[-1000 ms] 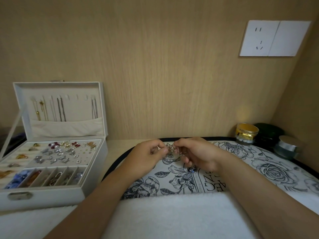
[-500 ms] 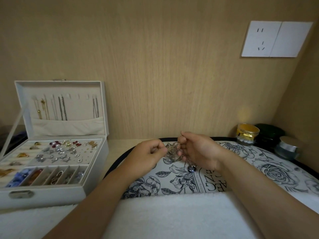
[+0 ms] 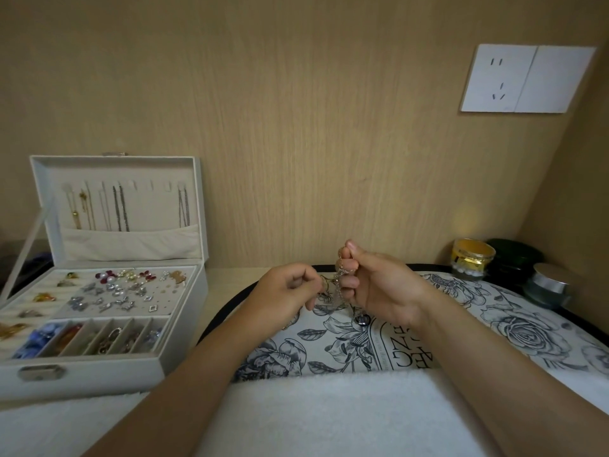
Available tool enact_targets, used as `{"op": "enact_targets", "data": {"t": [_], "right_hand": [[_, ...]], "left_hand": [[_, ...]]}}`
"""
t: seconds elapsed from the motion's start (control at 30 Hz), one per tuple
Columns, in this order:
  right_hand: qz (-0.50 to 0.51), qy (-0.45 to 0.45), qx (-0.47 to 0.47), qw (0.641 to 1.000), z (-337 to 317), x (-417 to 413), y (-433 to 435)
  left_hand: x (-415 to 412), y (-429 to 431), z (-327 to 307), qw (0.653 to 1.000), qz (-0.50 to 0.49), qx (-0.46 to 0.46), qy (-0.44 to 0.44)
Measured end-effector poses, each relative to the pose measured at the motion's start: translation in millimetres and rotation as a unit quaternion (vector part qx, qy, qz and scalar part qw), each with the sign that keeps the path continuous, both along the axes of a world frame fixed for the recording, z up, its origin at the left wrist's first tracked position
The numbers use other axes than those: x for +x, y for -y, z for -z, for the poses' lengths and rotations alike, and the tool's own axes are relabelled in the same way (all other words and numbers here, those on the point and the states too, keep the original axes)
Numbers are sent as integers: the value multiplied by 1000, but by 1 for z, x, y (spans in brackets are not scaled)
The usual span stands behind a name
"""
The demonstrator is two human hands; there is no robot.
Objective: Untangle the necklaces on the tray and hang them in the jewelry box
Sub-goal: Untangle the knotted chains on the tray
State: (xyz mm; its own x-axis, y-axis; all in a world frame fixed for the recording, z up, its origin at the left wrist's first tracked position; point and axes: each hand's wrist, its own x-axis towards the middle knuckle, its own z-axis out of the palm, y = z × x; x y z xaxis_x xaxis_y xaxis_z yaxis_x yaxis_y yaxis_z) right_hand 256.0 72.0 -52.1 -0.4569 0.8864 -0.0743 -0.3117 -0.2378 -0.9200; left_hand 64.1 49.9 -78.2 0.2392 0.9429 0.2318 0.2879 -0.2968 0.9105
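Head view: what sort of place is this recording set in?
Probably a home dressing nook: an open jewelry box with chains hung inside, cosmetic jars in the corner, a wall socket on wood-grain panelling.

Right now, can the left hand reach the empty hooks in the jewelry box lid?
Probably yes: the jewelry box lid stands open and nothing lies between its empty hooks and the left hand, though it pinches the tangled necklaces.

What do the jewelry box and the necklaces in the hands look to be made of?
The jewelry box: seemingly pale faux leather, smooth and matte, with soft fabric lining. The necklaces: thin metal chains, silvery and gold glints; exact metal unclear.
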Motion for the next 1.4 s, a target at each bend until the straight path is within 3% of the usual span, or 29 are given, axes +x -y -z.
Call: {"op": "enact_targets", "data": {"t": [0.13, 0.3, 0.47, 0.67, 0.77, 0.87, 1.07, 1.3, 1.4], "right_hand": [[-21, 21, 23, 999, -1, 8, -2], [-19, 41, 15, 999, 3, 15, -7], [33, 150, 32, 988, 2, 13, -7], [110, 383, 242, 885, 8, 0, -4], [92, 474, 299, 823, 10, -3, -2], [94, 498, 316, 802, 10, -5, 1], [146, 473, 335, 802, 9, -6, 1], [114, 538, 358, 754, 3, -10, 7], [58, 632, 348, 690, -3, -11, 14]], "left_hand": [[2, 2, 2, 1000, -6, 27, -2], [0, -1, 0, 998, -23, -9, 51], [1, -2, -2, 998, -62, -14, 24], [-9, -6, 4, 987, -89, 45, -128], [-10, -9, 5, 989, -97, 34, -106], [-8, -8, 2, 995, -83, -10, -46], [-5, -5, -2, 995, -40, -75, 54], [0, -3, -1, 992, -95, 58, -50], [0, -1, -1, 987, -94, 74, -107]]}}
